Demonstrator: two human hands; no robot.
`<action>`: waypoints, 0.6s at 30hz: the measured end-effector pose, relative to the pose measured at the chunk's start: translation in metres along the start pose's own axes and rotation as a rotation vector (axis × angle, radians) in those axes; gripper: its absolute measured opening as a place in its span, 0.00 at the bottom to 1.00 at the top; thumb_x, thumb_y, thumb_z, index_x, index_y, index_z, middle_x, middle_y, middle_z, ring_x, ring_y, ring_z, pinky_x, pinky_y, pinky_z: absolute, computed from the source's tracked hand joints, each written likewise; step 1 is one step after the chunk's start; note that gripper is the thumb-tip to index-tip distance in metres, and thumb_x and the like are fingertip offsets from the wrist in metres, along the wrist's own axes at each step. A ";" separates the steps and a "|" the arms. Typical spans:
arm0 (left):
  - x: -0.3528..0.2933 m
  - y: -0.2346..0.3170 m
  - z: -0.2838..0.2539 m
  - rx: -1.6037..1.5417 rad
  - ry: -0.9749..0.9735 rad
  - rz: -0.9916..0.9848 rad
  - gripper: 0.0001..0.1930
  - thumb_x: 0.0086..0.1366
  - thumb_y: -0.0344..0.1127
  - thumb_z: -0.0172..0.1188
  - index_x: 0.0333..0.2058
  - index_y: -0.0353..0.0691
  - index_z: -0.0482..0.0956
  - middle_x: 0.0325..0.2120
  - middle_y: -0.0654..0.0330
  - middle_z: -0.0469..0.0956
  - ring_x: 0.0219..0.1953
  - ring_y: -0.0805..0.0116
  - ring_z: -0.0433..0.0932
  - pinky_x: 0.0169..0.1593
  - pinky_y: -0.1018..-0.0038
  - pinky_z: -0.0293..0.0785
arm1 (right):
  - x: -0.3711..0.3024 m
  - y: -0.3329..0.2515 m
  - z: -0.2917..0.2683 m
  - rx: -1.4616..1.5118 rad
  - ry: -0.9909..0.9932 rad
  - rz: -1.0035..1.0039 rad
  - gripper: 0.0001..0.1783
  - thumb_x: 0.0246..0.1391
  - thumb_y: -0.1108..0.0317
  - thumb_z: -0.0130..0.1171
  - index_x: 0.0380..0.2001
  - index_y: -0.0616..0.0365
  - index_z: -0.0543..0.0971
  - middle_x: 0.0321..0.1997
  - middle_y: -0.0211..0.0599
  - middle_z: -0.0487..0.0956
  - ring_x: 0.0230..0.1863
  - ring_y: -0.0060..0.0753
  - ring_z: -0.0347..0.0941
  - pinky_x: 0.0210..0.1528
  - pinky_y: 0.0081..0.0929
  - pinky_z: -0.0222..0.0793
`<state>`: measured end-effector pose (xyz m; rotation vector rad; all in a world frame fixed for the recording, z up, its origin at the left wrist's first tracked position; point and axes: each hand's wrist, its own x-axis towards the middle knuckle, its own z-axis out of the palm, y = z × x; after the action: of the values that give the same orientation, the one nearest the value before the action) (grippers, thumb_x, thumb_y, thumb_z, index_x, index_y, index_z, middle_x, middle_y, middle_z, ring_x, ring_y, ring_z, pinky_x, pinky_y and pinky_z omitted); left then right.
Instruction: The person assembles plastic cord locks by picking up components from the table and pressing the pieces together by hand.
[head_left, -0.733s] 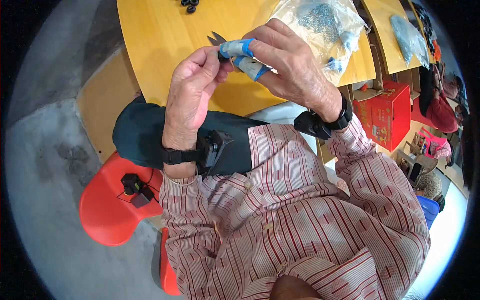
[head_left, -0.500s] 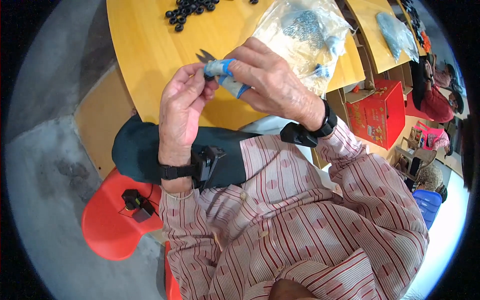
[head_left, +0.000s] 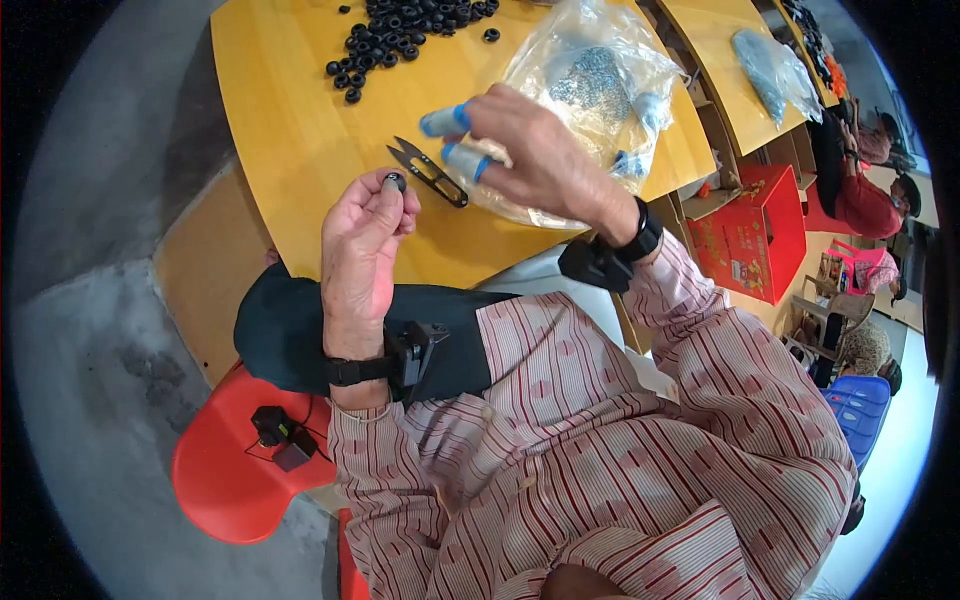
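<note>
Between thumb and fingertips, my left hand (head_left: pixel 362 225) pinches a small black ring-shaped part (head_left: pixel 397 181) above the table's near edge. My right hand (head_left: pixel 545 160) is apart from it, fingers spread and nothing in them, over the edge of a clear plastic bag (head_left: pixel 530 75). Two of its fingers wear pale wraps with blue ends (head_left: pixel 445 122). The bag holds a heap of small shiny metal-looking pieces (head_left: pixel 597 80). Black thread snips (head_left: pixel 430 172) lie on the table between my hands, blades pointing away to the left.
Many black ring parts (head_left: pixel 395 35) are heaped on the yellow table (head_left: pixel 275 90). Right of it stand a red box (head_left: pixel 745 235) and another table with a bagged blue-grey bundle (head_left: pixel 760 75). A red chair (head_left: pixel 225 455) holds a small black device (head_left: pixel 280 435). Other people sit far right.
My right hand has parted from my left and moved right and away, its fingers now spread. The snips show in full. My left hand stays nearly in place.
</note>
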<state>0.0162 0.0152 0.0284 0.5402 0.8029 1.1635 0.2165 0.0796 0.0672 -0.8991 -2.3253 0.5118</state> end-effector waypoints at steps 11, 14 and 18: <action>-0.003 0.004 0.009 0.109 0.075 -0.007 0.12 0.61 0.33 0.58 0.41 0.33 0.71 0.29 0.63 0.74 0.32 0.78 0.70 0.38 0.82 0.64 | 0.057 0.101 0.002 -0.516 -0.021 0.146 0.11 0.42 0.74 0.54 0.33 0.61 0.74 0.28 0.43 0.74 0.36 0.43 0.71 0.38 0.35 0.69; -0.002 0.003 0.010 0.120 0.085 -0.006 0.12 0.61 0.33 0.58 0.41 0.33 0.71 0.29 0.63 0.74 0.32 0.78 0.70 0.38 0.82 0.64 | 0.063 0.111 0.012 -0.415 0.093 -0.032 0.11 0.40 0.75 0.53 0.32 0.62 0.71 0.27 0.45 0.72 0.36 0.48 0.68 0.38 0.40 0.66; -0.003 0.003 0.011 0.127 0.102 -0.002 0.12 0.61 0.32 0.57 0.41 0.33 0.71 0.28 0.63 0.74 0.32 0.78 0.70 0.38 0.82 0.64 | 0.070 0.108 0.022 -0.350 0.092 -0.048 0.08 0.43 0.76 0.51 0.31 0.64 0.70 0.30 0.48 0.73 0.37 0.51 0.69 0.39 0.41 0.65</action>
<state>0.0225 0.0139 0.0386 0.5881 0.9697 1.1510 0.2118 0.2012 0.0200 -0.9978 -2.3848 0.0390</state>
